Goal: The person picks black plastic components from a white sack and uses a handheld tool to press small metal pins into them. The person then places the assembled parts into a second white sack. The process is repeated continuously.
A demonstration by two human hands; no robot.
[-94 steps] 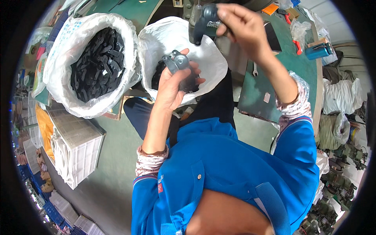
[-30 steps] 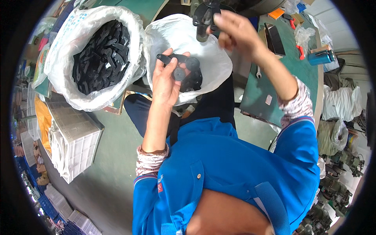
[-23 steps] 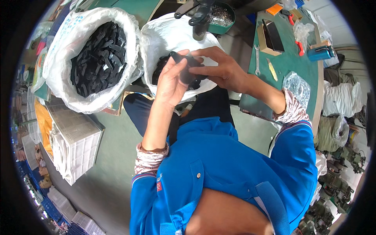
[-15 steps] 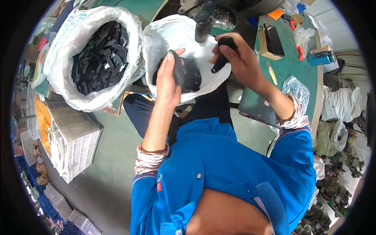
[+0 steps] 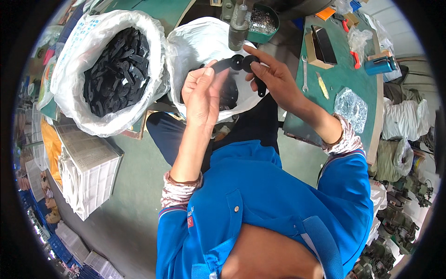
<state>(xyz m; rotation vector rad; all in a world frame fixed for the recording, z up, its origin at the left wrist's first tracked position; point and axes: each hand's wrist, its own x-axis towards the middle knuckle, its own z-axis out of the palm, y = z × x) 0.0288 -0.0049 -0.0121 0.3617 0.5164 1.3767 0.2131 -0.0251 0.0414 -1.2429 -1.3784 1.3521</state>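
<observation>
My left hand (image 5: 200, 98) is closed on a long, slightly curved black handle-shaped part (image 5: 222, 66), its round, holed end pointing right. My right hand (image 5: 278, 84) pinches a second black handle-shaped part (image 5: 251, 63) by its round end, the narrow tip hanging below the fingers. The two round ends meet or nearly touch, just below a grey metal machine post (image 5: 237, 33). Beneath both hands is a white sack (image 5: 193, 39) with black parts (image 5: 228, 93) inside, partly hidden by my left hand.
A larger white sack (image 5: 69, 76) full of black parts stands at the left. Behind the post, a green bin (image 5: 278, 23) holds small metal pieces. On the right-hand green bench lie a wrench (image 5: 304, 74), a knife (image 5: 322, 85) and a phone (image 5: 326, 45) against a box.
Both hands have come together, bringing the round ends of the black parts side by side. The left part has swung from upright to nearly level. A dark machine arm has moved off the post.
</observation>
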